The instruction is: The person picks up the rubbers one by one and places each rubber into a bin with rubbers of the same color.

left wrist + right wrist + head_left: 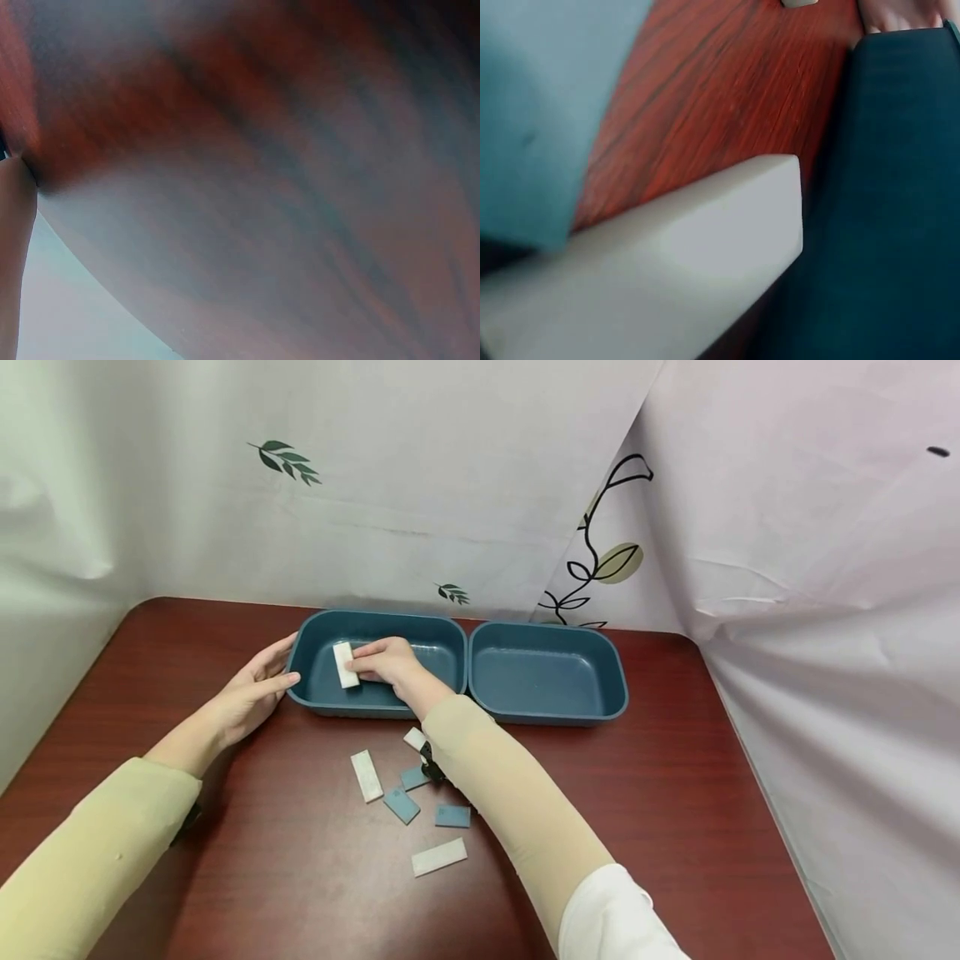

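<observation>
In the head view, my right hand (388,662) reaches into the left blue bin (313,652) and pinches a white rectangular block (346,665) between thumb and fingers. The block overlaps the bin floor, toward the left end. At that bin's left end rests my left hand (243,700), its thumb by the rim and its fairly straight fingers along the outer wall. The left wrist view holds mostly the blurred tabletop (225,187). Close to the right wrist camera lie another white block (735,232) and a blue-grey block (547,97), beside the bin's outer wall (885,187).
A second blue bin (536,683) stands against the first on the right. In front of them, several white blocks (367,776) and blue-grey blocks (453,816) lie scattered on the red-brown table (300,868). My right forearm passes over part of this group. White curtains (450,485) hang behind.
</observation>
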A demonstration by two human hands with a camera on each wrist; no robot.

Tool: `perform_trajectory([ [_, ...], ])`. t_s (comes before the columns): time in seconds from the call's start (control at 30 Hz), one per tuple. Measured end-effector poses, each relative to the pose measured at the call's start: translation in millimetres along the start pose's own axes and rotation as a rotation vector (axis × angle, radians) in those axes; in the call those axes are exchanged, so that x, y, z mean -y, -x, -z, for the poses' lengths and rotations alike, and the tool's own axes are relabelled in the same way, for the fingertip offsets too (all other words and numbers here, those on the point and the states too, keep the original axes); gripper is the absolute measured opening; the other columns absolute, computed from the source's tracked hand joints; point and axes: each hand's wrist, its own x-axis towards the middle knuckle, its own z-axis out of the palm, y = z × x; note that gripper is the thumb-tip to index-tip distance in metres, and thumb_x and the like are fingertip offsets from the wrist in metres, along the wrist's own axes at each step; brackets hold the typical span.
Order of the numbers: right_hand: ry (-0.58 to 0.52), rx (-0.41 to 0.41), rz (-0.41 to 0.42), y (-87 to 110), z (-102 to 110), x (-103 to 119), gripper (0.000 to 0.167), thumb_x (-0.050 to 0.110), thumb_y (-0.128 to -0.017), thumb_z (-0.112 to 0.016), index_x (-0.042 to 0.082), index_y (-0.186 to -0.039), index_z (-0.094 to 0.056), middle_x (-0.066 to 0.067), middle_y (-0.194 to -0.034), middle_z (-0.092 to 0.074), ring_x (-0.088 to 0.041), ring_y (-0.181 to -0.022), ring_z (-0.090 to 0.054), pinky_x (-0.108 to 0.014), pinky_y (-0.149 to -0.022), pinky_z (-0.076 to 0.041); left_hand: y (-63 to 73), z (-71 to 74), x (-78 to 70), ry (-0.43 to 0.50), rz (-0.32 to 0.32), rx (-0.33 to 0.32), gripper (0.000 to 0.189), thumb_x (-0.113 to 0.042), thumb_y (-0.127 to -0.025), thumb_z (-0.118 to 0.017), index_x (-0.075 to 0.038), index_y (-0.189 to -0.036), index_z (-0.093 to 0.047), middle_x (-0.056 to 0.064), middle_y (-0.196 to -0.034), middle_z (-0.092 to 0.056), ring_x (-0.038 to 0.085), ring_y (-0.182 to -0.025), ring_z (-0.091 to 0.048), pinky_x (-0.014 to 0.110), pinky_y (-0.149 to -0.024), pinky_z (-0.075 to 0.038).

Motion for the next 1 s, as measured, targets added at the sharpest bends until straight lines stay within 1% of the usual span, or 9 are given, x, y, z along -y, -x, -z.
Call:
perform_trajectory([
  [0.1,-0.021,-0.023,-0.011,-0.4,-4,0,0.028,-0.005,-0.092,-0.079,-0.01,-0.119,-0.076,-0.022,-0.133,-0.071,-0.036,-0.116,-0.073,-0.03,-0.087,-0.065,0.2,-1.3,-0.2,-0.005,0.004,-0.002,0.071,-0.002,-0.111,-0.049,-0.021,-0.171,-0.018,-0.012,-0.16,-0.035,-0.005,-0.138,-0.043,0.008,-0.107,-0.038],
  [0.2,-0.035,-0.067,-0.015,-1.1,-10,1,0.025,-0.006,-0.091,-0.08,-0.01,-0.116,-0.077,-0.022,-0.127,-0.074,-0.037,-0.118,-0.073,-0.031,-0.087,-0.065,0.3,-1.9,-0.1,-0.009,0.004,-0.005,0.071,-0.002,-0.111,-0.049,-0.021,-0.172,-0.018,-0.01,-0.163,-0.032,-0.005,-0.138,-0.042,0.008,-0.107,-0.038],
  [0.37,-0.025,-0.168,-0.016,-2.9,-21,2,0.02,-0.006,-0.09,-0.081,-0.009,-0.11,-0.079,-0.022,-0.117,-0.078,-0.036,-0.111,-0.076,-0.033,-0.085,-0.065,1.2,-2.5,-0.8,-0.022,0.011,-0.008,0.071,-0.004,-0.112,-0.05,-0.021,-0.172,-0.016,-0.004,-0.169,-0.025,-0.004,-0.14,-0.038,0.007,-0.106,-0.038],
  [0.53,0.026,-0.224,-0.019,-3.9,-27,3,0.016,-0.004,-0.088,-0.084,-0.007,-0.104,-0.08,-0.018,-0.11,-0.08,-0.032,-0.104,-0.079,-0.031,-0.082,-0.066,1.7,-2.6,-1.6,-0.033,0.013,-0.001,0.071,-0.005,-0.112,-0.049,-0.021,-0.172,-0.015,-0.001,-0.172,-0.02,-0.004,-0.14,-0.037,0.007,-0.106,-0.038],
  [0.63,0.125,-0.235,-0.013,-5.5,-27,2,0.013,0.0,-0.086,-0.087,-0.003,-0.098,-0.082,-0.013,-0.102,-0.082,-0.026,-0.096,-0.081,-0.026,-0.074,-0.065,1.7,-2.5,-1.4,-0.028,0.008,-0.001,0.071,-0.004,-0.112,-0.049,-0.021,-0.172,-0.015,-0.002,-0.17,-0.023,-0.004,-0.14,-0.039,0.007,-0.106,-0.038],
  [0.73,0.276,-0.238,-0.003,-8.0,-27,1,0.011,0.008,-0.086,-0.09,0.002,-0.094,-0.084,-0.007,-0.096,-0.082,-0.02,-0.085,-0.081,-0.021,-0.065,-0.061,1.5,-2.6,-1.3,-0.024,0.007,-0.001,0.071,-0.004,-0.112,-0.049,-0.021,-0.172,-0.016,-0.002,-0.17,-0.023,-0.004,-0.14,-0.04,0.008,-0.107,-0.038],
  [0.83,0.414,-0.239,0.014,-10.8,-28,-1,0.011,0.014,-0.087,-0.09,0.007,-0.093,-0.085,-0.004,-0.093,-0.082,-0.015,-0.077,-0.079,-0.017,-0.058,-0.057,1.4,-2.2,-0.8,-0.025,0.007,0.0,0.071,-0.004,-0.112,-0.049,-0.021,-0.172,-0.016,0.0,-0.172,-0.021,-0.003,-0.141,-0.039,0.008,-0.107,-0.038],
  [0.9,0.468,-0.232,0.028,-12.5,-28,-2,0.011,0.016,-0.088,-0.09,0.009,-0.094,-0.086,-0.003,-0.094,-0.082,-0.013,-0.073,-0.078,-0.016,-0.056,-0.054,1.4,-2.2,-0.4,-0.024,0.003,0.003,0.071,-0.003,-0.112,-0.048,-0.021,-0.172,-0.016,-0.001,-0.171,-0.022,-0.003,-0.141,-0.039,0.008,-0.107,-0.038],
  [1.0,0.501,-0.208,0.045,-12.7,-26,-2,0.012,0.016,-0.088,-0.089,0.009,-0.097,-0.085,-0.004,-0.097,-0.082,-0.012,-0.072,-0.077,-0.015,-0.055,-0.053,1.2,-2.6,-0.2,-0.022,-0.003,0.004,0.071,-0.003,-0.112,-0.048,-0.02,-0.172,-0.016,-0.002,-0.17,-0.024,-0.002,-0.142,-0.039,0.008,-0.107,-0.038],
])
